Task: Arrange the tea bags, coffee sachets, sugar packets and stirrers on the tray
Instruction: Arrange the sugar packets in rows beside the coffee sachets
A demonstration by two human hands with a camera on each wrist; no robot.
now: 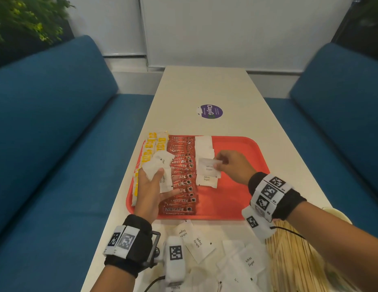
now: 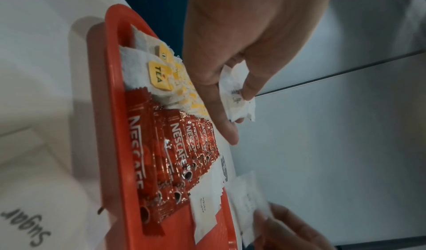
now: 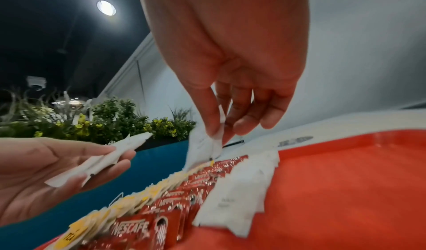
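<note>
A red tray (image 1: 243, 199) holds a column of yellow-tagged tea bags (image 1: 149, 147), a column of red Nescafe coffee sachets (image 1: 181, 186) and a column of white sugar packets (image 1: 204, 146). My left hand (image 1: 151, 186) hovers over the tray's left side and holds a small stack of sugar packets (image 1: 157, 167) between thumb and fingers (image 2: 250, 88). My right hand (image 1: 230, 165) pinches one sugar packet (image 1: 208, 167) by its edge just above the sugar column; the pinched packet (image 3: 204, 144) hangs from its fingertips. Wooden stirrers (image 1: 293, 260) lie off the tray at the near right.
Loose sugar packets (image 1: 236, 264) lie scattered on the white table (image 1: 205, 87) in front of the tray. A purple round sticker (image 1: 210, 111) sits farther along the table. Blue sofa benches (image 1: 57, 133) flank both sides. The tray's right half (image 3: 345, 190) is bare.
</note>
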